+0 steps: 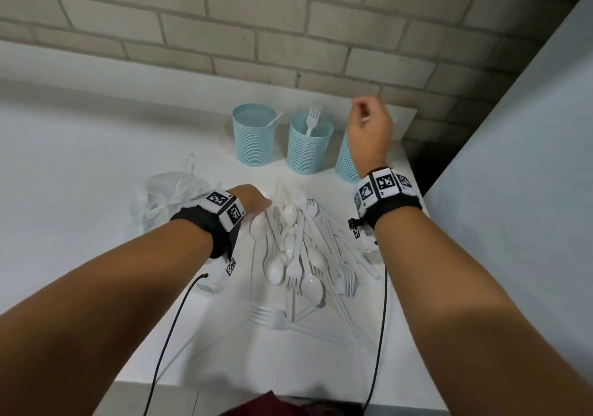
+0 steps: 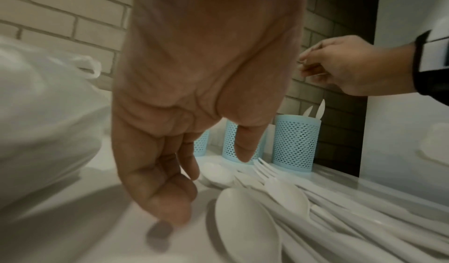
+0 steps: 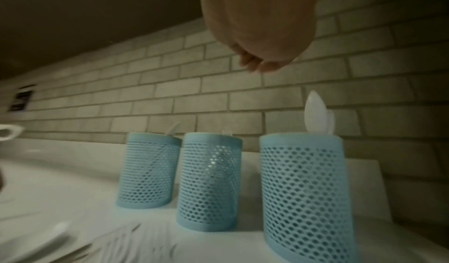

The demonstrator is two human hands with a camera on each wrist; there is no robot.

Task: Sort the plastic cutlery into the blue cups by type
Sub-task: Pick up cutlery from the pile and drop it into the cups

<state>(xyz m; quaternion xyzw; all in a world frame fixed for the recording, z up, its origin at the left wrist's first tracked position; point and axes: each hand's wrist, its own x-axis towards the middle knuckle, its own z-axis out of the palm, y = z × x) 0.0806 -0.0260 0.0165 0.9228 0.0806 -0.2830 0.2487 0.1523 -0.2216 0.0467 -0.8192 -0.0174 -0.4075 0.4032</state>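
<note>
Three blue mesh cups stand in a row at the back. The left cup (image 1: 254,135) has one thin white handle leaning out, and the middle cup (image 1: 309,143) holds a fork (image 1: 313,118). The right cup (image 3: 303,186) has two spoons (image 3: 316,111) standing bowl up. My right hand (image 1: 369,120) hovers over that right cup with curled fingers; whether they pinch anything is unclear. A pile of white cutlery (image 1: 305,255) lies mid-table. At the pile's far left edge, my left hand (image 1: 261,205) points its fingers down beside a spoon (image 2: 248,225) and holds nothing.
A crumpled clear plastic bag (image 1: 170,197) lies left of the pile. A brick wall (image 1: 288,30) runs close behind the cups. A pale panel (image 1: 529,159) rises beyond the table's right edge. The table's front edge (image 1: 224,386) is near my body.
</note>
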